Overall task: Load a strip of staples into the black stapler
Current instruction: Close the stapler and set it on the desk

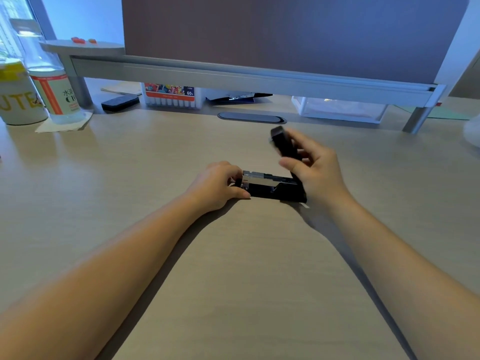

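The black stapler (272, 192) lies flat on the desk in the middle of the view, its base pointing left. Its black top cover (284, 144) is swung up and back, exposing the silver metal staple channel (262, 179). My left hand (220, 187) grips the front end of the stapler's base and channel. My right hand (315, 168) holds the raised cover between thumb and fingers. I cannot tell whether a strip of staples lies in the channel, and no loose strip is visible.
A monitor riser (233, 74) spans the back of the desk, with a marker box (171, 96), a clear plastic box (340, 109) and a small black object (120, 102) beneath it. A bottle (52, 81) and white cup (19, 100) stand at the far left. A cable grommet (252, 117) sits behind the stapler.
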Action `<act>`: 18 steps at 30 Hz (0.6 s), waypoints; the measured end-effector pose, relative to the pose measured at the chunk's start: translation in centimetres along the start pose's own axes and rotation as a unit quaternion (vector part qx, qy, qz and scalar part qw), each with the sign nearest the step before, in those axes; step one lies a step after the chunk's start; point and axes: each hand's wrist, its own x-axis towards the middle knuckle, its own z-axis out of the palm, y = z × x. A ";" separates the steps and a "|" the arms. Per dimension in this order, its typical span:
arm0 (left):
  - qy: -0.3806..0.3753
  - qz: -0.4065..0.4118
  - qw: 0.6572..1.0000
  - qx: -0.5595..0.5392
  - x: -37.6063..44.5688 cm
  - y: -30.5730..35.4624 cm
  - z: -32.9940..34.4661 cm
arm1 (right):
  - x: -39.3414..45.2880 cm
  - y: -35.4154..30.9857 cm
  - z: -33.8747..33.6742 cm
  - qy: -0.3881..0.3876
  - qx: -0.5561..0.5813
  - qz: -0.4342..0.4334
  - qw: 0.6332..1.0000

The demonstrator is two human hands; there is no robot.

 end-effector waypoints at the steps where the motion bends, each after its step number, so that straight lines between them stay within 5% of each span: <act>1: 0.000 0.001 1.000 -0.001 0.2 0.0 0.1 | 0.0 0.1 0.4 -0.018 -0.015 0.001 1.000; 10: -0.030 0.009 0.998 -0.055 0.4 -0.3 0.2 | -0.4 0.7 0.7 -0.108 -0.178 -0.009 0.978; 14: -0.053 -0.038 0.963 -0.261 0.0 0.2 -0.7 | -1.4 1.4 -1.3 -0.073 -0.135 0.062 0.986; 18: -0.045 -0.087 0.956 -0.275 0.8 1.3 -0.5 | -2.2 1.8 -1.9 -0.076 -0.087 0.104 0.988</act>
